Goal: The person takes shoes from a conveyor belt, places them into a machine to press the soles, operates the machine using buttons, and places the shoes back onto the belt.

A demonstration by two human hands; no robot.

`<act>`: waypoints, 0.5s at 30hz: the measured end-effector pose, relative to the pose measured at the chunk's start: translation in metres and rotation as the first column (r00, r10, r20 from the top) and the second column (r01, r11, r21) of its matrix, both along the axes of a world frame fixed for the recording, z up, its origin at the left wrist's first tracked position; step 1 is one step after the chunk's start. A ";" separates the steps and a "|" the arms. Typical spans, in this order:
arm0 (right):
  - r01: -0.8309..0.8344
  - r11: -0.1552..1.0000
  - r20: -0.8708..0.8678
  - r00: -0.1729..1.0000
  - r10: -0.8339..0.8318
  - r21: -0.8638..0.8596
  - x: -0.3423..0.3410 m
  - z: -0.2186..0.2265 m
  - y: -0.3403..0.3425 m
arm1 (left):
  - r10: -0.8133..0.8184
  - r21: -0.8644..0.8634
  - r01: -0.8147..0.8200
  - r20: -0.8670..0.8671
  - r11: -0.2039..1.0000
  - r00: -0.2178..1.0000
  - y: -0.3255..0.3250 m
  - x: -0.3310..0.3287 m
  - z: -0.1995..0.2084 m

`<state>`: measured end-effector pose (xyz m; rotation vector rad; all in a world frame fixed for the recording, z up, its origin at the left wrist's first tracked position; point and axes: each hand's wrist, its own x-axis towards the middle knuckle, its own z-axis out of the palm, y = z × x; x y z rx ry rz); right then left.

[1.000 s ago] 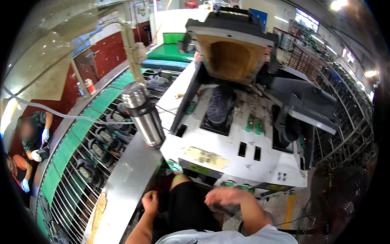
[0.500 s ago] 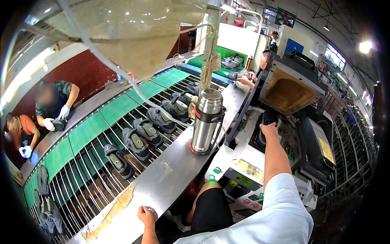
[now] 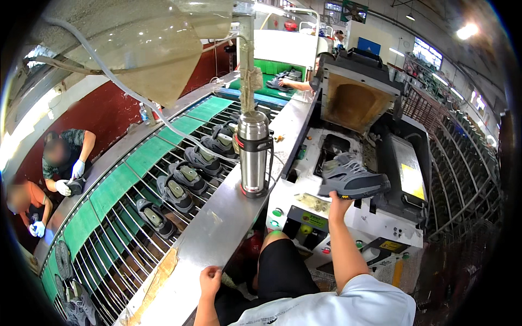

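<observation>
My right hand [image 3: 340,205] grips a dark grey lace-up shoe [image 3: 356,178] from below, near one end of its sole. The shoe is held up sideways over the white machine [image 3: 365,219], above its front panel and in front of the open well [image 3: 335,144]. Behind it the machine's box-shaped lid [image 3: 356,100] stands raised, showing a brown hollow inside. My left hand [image 3: 211,280] is closed in a loose fist at the near edge of the steel ledge [image 3: 204,228], with nothing visible in it.
A steel flask [image 3: 254,155] stands on the ledge. Several grey shoes [image 3: 173,193] sit on the rod conveyor [image 3: 117,239] to the left. Across it, two people in gloves [image 3: 63,187] work. Another person's hand [image 3: 285,82] reaches toward shoes at the far end. A hose [image 3: 128,92] hangs overhead.
My right hand has lifted the shoe out of the machine's well and brought it nearer me. My left fist stays by the ledge. The view has shifted somewhat to the right.
</observation>
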<state>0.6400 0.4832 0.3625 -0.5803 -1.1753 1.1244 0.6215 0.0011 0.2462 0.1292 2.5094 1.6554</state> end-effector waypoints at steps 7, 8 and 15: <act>-0.837 0.352 -0.183 0.458 0.870 -0.420 0.031 0.040 -0.106 | -0.425 0.823 0.219 0.030 0.524 0.905 0.065 -0.010 0.138; -0.853 0.171 -0.214 0.309 0.927 -0.493 0.028 0.052 -0.123 | -0.435 0.860 0.166 0.071 0.482 0.898 0.071 -0.015 0.150; -0.860 -0.252 0.309 -0.411 0.858 -0.444 -0.002 0.052 -0.259 | -0.258 0.929 -0.102 0.203 0.355 0.945 -0.005 -0.011 0.123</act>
